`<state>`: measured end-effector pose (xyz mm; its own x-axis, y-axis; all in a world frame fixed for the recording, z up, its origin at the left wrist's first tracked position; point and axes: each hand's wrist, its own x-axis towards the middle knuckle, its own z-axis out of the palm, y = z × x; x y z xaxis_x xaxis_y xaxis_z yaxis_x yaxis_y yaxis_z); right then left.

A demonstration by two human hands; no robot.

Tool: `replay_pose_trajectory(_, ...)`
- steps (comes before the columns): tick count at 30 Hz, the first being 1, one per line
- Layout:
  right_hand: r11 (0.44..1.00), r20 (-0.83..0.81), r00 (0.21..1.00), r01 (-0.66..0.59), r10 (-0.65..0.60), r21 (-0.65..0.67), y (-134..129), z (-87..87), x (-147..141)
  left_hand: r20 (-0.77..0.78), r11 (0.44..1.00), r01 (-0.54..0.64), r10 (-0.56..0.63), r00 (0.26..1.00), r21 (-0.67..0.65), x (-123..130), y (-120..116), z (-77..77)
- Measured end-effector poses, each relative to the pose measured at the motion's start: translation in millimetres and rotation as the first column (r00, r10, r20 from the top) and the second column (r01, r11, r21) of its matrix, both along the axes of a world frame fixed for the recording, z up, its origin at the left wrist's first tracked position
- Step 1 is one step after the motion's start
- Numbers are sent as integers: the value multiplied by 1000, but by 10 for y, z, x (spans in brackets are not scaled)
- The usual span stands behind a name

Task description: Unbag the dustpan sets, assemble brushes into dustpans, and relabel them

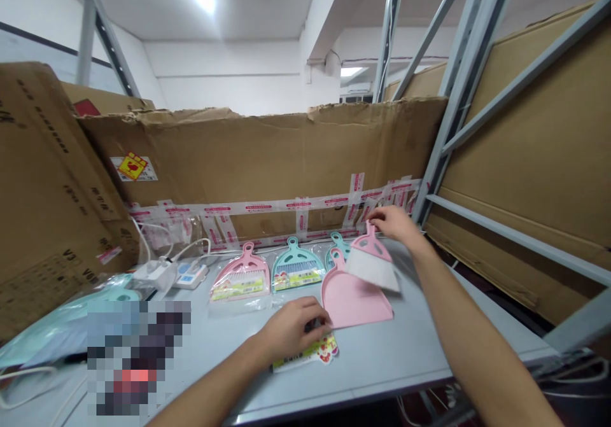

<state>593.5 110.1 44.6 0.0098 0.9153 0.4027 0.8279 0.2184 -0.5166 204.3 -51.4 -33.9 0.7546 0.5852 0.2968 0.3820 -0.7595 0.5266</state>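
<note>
Near the right end of the table [405, 366], the right hand [394, 224] holds a pink brush [372, 265] high on its handle in a narrow pinch, with the white bristles hanging clear of the table. The brush sits just above a pink dustpan [356, 303], which lies flat and unwrapped, its handle end passing behind the bristles. A pinch this high lets the brush swing, so a hold lower on the handle would steady it.

The left hand [291, 331] lies curled over a printed card [317, 354] on the near side of the dustpan. The fingers cover the card's upper edge, and I cannot tell whether they grip it or only rest on it.

Farther along the table lie a bagged pink set [241, 274] and a bagged teal set [292, 268]. A third bagged set [337, 252], also teal, sits partly behind the dustpan and close under the right hand, so it crowds that hand's working room. To the left are a power strip [191, 276], a white adapter [153, 275] and a teal bag [62, 328], with a pixelated patch hiding whatever lies near them. A taped cardboard sheet [258, 153] stands along the far edge, and a steel shelf upright [458, 102] rises just right of the right hand.
</note>
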Motion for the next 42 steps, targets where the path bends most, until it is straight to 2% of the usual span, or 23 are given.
replay_pose_trajectory(2, 995, 16, 1000, 26, -24, -93, 80, 16, 387, -8, 1000, 7, -7, 1000, 0, -14, 6, 3)
replay_pose_trajectory(4, 978, 67, 998, 9, 5, -209, 121, -38, 639, -11, 1000, 4, -4, 1000, -6, -30, 12, -1)
replay_pose_trajectory(7, 970, 102, 994, -9, 34, -243, 120, -215, 722, 0, 1000, -1, 1, 1000, -19, -44, 17, -13)
replay_pose_trajectory(12, 991, 118, 992, -26, 42, -130, 113, -563, 324, 9, 999, 2, -2, 1000, -42, -36, 15, -34)
replay_pose_trajectory(17, 972, 72, 982, -159, 174, -171, 175, -742, -207, 18, 998, -10, 11, 1000, -61, -23, 6, -45)
replay_pose_trajectory(19, 963, 41, 976, -204, 215, -179, 186, -721, -311, 15, 998, -19, 20, 1000, -53, -15, 1, -42)
replay_pose_trajectory(22, 964, 1, 975, -219, 222, -152, 173, -585, -276, 4, 999, -26, 27, 1000, -31, 13, 3, -31)
replay_pose_trajectory(25, 983, -11, 983, -184, 183, -17, 119, -390, -59, -30, 998, -56, 56, 998, -16, 77, 25, -8)
replay_pose_trajectory(28, 977, 17, 987, -158, 157, 142, 24, -228, 235, -83, 996, -84, 84, 993, 3, 175, 62, 40)
replay_pose_trajectory(31, 974, -10, 997, -72, 76, 215, -100, -127, 548, -138, 995, -98, 100, 985, 23, 292, 91, 118)
replay_pose_trajectory(34, 960, -153, 987, 86, -46, 265, -213, -75, 830, -160, 988, -156, 154, 975, 0, 412, 92, 200)
replay_pose_trajectory(37, 937, -334, 937, 202, -100, 286, -266, -71, 989, -150, 968, -246, 238, 960, -37, 542, 104, 249)
replay_pose_trajectory(42, 945, -559, 829, 190, -10, 264, -205, -132, 871, -179, 944, -328, 315, 932, -47, 811, 300, 233)
